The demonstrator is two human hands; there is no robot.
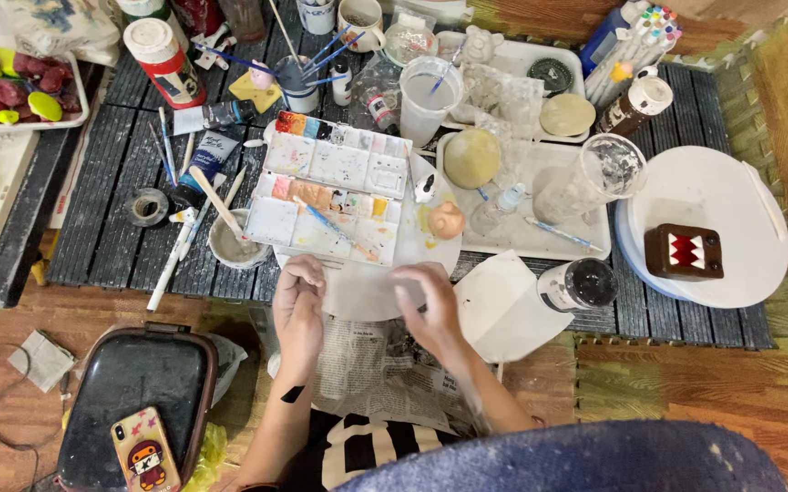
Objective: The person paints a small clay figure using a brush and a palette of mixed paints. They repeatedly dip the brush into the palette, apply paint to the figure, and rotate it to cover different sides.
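My left hand (299,301) is at the near edge of a low dark slatted table (112,182), fingers curled, over a white round plate (367,287). My right hand (429,305) is blurred beside it, also over the plate; whether either hand holds something small is unclear. Just beyond lies an open watercolour palette (330,187) with a blue-handled brush (326,221) across it. A small peach clay figure (446,220) rests on the plate's far right. Crumpled newspaper (367,364) lies under my forearms.
A cup with a stick (235,244), paint tubes (204,150), brushes, a clear cup (426,96), a round beige clay ball (471,157) on a white tray (540,239), a brown toothed block (683,251) on a white plate (731,191), a black case (130,392) with a phone (143,448).
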